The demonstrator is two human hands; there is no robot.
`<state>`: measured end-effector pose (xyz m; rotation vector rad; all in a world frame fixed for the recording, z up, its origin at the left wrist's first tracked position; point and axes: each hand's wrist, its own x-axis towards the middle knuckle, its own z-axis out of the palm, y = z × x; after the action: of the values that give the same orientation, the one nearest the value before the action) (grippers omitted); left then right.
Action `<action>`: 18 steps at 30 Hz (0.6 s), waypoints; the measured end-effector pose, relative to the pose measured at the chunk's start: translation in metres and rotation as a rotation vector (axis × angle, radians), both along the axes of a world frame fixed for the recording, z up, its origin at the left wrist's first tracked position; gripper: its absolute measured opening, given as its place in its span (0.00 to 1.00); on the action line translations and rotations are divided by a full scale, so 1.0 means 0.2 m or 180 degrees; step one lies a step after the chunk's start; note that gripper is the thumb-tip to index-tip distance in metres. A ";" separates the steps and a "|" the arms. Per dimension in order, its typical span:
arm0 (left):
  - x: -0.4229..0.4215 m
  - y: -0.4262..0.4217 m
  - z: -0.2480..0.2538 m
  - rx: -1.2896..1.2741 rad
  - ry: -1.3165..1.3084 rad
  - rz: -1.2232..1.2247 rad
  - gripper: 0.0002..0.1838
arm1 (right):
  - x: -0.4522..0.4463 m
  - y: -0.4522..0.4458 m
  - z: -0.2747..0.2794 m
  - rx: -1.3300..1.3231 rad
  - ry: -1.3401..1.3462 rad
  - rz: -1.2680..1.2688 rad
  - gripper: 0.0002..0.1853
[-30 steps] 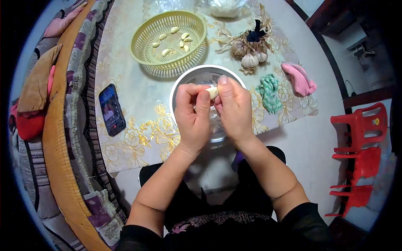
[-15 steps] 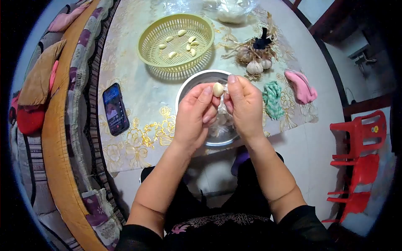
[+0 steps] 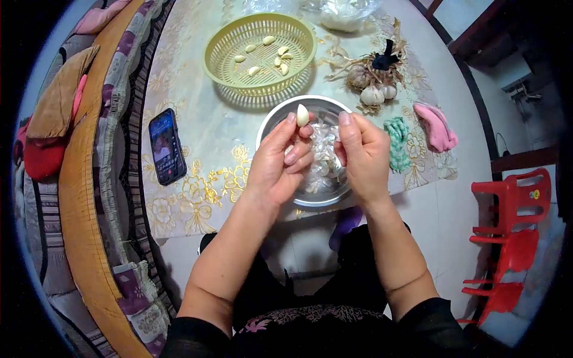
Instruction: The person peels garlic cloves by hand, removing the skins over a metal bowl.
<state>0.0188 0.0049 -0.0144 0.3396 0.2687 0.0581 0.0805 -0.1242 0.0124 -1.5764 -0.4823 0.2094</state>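
Between the thumb and fingertips of my left hand [image 3: 280,158] is a peeled, pale garlic clove [image 3: 303,115], its tip pointing up. My right hand [image 3: 365,152] is closed a short way to the right, thumb pressed on the curled fingers; whatever may be in it is hidden. Below both hands stands a metal bowl [image 3: 267,128] with papery garlic skins [image 3: 325,158] in it. Farther back, a yellow-green plastic basket [image 3: 215,74] holds several peeled cloves [image 3: 284,59]. A bunch of whole garlic bulbs [image 3: 373,94], tied with a black strip, lies right of the basket.
A phone [image 3: 166,146] with a lit screen lies on the left of the patterned tablecloth [image 3: 197,197]. A green cloth [image 3: 396,143] and a pink one [image 3: 436,126] are at the right. Clear plastic bags [image 3: 346,15] sit at the back. Red chairs [image 3: 513,203] stand beyond the table.
My hands have moved apart, the right one away from the clove. The clove stays in my left hand and now points up. The whole view has shifted slightly.
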 end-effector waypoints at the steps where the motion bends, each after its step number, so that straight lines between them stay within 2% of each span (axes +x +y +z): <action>1: 0.00 0.00 -0.01 0.0018 0.0007 0.0031 0.13 | 0.00 0.00 0.00 0.0009 0.0000 -0.0042 0.21; 5: 0.00 -0.01 0.03 0.0591 0.0303 0.0405 0.13 | 0.02 -0.04 0.01 -0.0570 -0.0289 0.0098 0.20; 8: 0.00 -0.02 0.06 0.1088 0.0302 0.0541 0.12 | 0.02 -0.04 0.00 -0.1711 -0.1115 0.0343 0.16; 13: 0.01 -0.03 0.04 0.1833 0.0167 0.0606 0.11 | 0.02 -0.02 -0.04 -0.0902 -0.0794 0.0083 0.09; 18: 0.01 -0.05 0.03 0.3106 0.0160 0.0655 0.08 | 0.05 -0.01 -0.07 -0.0083 -0.0432 0.0327 0.10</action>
<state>0.0210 -0.0047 -0.0089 1.2834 0.3112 0.3899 0.0910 -0.1264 -0.0019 -1.5993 -0.6696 0.1882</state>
